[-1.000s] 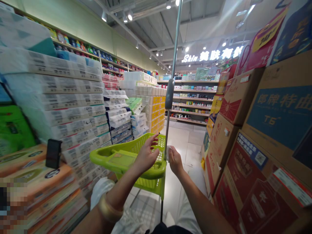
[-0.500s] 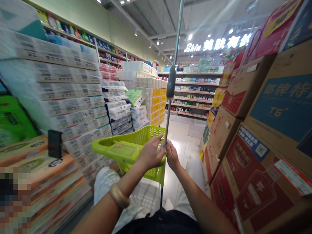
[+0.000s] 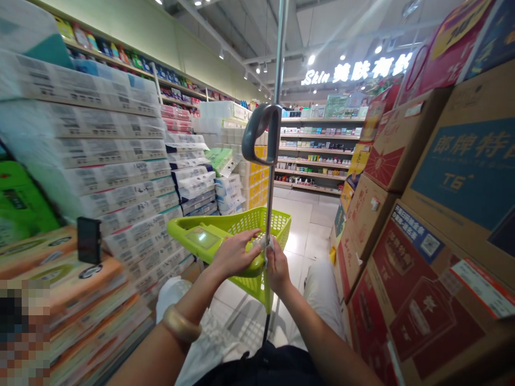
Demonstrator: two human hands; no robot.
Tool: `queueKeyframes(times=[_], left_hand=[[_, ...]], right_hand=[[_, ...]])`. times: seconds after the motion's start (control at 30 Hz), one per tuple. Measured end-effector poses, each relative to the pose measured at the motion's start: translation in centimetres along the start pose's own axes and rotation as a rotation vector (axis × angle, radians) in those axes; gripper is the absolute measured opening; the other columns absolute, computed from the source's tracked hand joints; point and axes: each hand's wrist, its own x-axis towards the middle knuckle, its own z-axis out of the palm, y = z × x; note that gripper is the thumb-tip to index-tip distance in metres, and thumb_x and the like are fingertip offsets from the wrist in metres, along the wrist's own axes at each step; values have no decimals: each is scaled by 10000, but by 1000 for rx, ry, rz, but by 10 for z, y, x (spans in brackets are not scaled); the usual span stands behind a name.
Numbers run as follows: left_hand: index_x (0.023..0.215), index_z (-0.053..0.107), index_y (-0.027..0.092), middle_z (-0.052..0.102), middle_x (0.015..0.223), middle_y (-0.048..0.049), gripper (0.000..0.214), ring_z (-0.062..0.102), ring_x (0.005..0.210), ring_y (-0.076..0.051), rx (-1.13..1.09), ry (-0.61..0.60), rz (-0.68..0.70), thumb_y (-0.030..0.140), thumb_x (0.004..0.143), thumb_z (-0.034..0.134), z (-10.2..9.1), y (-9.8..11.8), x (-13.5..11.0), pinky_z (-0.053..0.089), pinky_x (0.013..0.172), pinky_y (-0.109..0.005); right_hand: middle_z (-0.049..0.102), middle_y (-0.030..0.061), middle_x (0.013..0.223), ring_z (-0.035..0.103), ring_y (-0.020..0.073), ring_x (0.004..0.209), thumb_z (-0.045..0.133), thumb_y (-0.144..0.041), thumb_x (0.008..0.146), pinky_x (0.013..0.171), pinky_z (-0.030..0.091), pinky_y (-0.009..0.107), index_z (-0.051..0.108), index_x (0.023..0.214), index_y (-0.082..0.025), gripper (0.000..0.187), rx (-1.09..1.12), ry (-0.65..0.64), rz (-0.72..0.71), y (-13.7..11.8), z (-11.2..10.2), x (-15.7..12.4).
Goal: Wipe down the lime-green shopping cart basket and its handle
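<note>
A metal pole (image 3: 269, 209) rises in front of me, with a dark grey loop handle (image 3: 261, 134) partway up. My right hand (image 3: 278, 265) is closed round a small white wipe (image 3: 270, 244), pressing it on the pole just above the rim of a lime-green shopping basket (image 3: 189, 225). From the other side, my left hand (image 3: 237, 254) reaches over that rim, thumb and forefinger at the pole with a whitish bit of the wipe between them. Its lower fingers are hidden. A gold bangle (image 3: 181, 323) circles my left wrist.
Stacked white paper packs (image 3: 116, 145) line the left side, and orange packs (image 3: 64, 279) bear a small black device (image 3: 89, 240). Tall cartons (image 3: 434, 257) crowd my right. Ahead, a tiled aisle (image 3: 301, 214) leads to filled shelves (image 3: 317, 136).
The loop handle has turned from edge-on to showing its opening. The pole has shifted slightly left, the basket has swung right, and my left hand has moved a little left and down.
</note>
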Motion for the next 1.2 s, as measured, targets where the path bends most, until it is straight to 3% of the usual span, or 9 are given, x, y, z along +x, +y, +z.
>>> queueKeyframes(times=[0.23, 0.37, 0.53, 0.67, 0.77, 0.97, 1.1, 1.2], left_hand=[[1309, 567, 256, 703, 1187, -49, 466, 658, 1068, -248, 18, -47, -62, 367, 877, 430, -9, -3, -9, 493, 880, -349], [1305, 571, 258, 707, 1183, -26, 458, 656, 1069, -224, 39, -83, -93, 352, 887, 407, -11, 1, -9, 486, 908, -326], [1286, 586, 273, 704, 1192, -5, 443, 649, 1078, -197, 70, -75, -75, 341, 880, 421, -9, 7, -9, 490, 913, -295], [1299, 573, 308, 689, 1223, 11, 449, 660, 1046, -196, 112, -89, -19, 356, 869, 456, -7, 9, -12, 481, 936, -315], [1317, 561, 315, 678, 1241, 11, 464, 661, 1038, -202, 142, -108, 17, 350, 862, 474, -6, 8, -12, 481, 929, -311], [1358, 528, 299, 621, 1318, -15, 506, 661, 1021, -211, 157, -139, 104, 405, 865, 490, -3, 3, -6, 504, 872, -311], [1345, 545, 291, 598, 1346, -23, 509, 660, 1021, -201, 99, -134, 162, 412, 851, 527, -2, 0, -1, 510, 861, -295], [1335, 557, 294, 609, 1331, -30, 505, 665, 1002, -199, 73, -126, 183, 406, 842, 544, -1, -3, 1, 514, 861, -302]], right_hand=[[626, 91, 1278, 573, 231, 1202, 407, -428, 977, 1060, 420, 421, 572, 1284, -238, 397, -78, -54, -82, 18, -9, -7], [631, 103, 1266, 570, 232, 1207, 368, -476, 980, 1070, 413, 431, 582, 1264, -206, 447, -115, 68, 23, 24, -6, -6], [464, 86, 1467, 375, 212, 1401, 315, -429, 1003, 1174, 289, 454, 457, 1397, -217, 469, -83, 120, 18, 10, 15, -32], [360, 62, 1541, 272, 207, 1457, 314, -362, 997, 1196, 243, 473, 343, 1475, -237, 495, -62, 53, -70, 10, 14, -46], [422, 79, 1500, 321, 217, 1435, 343, -338, 973, 1194, 246, 474, 424, 1427, -215, 477, -49, 25, -73, 24, 4, -37], [528, 107, 1392, 459, 216, 1331, 382, -324, 936, 1151, 320, 434, 492, 1320, -192, 421, -5, 99, 110, 38, -4, -12], [605, 99, 1213, 576, 201, 1158, 417, -325, 928, 1008, 454, 378, 458, 1235, -203, 333, 58, 140, 92, 35, -8, -9], [636, 74, 1069, 628, 197, 992, 448, -352, 928, 897, 503, 353, 503, 1123, -209, 248, 45, 80, 119, 35, -17, -1]])
